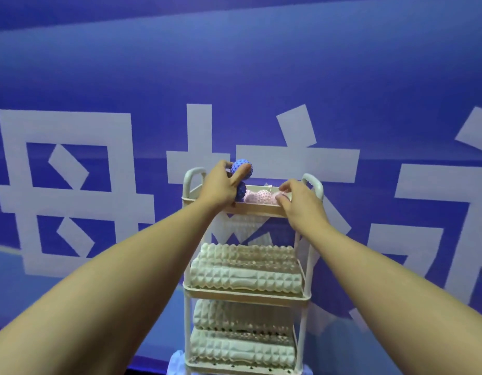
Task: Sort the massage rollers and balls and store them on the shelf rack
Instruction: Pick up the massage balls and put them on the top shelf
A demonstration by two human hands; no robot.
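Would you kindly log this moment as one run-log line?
left hand: holding blue spiky ball | right hand: over pink balls | top tray | rollers: lower tiers

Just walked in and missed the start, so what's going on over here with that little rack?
A person is loading a three-tier shelf rack. The left hand holds two blue spiky balls over the top tray, where pink spiky balls already lie. The right hand rests at the tray's right end, fingers on a pink ball. The two lower shelves already hold pale ridged rollers.
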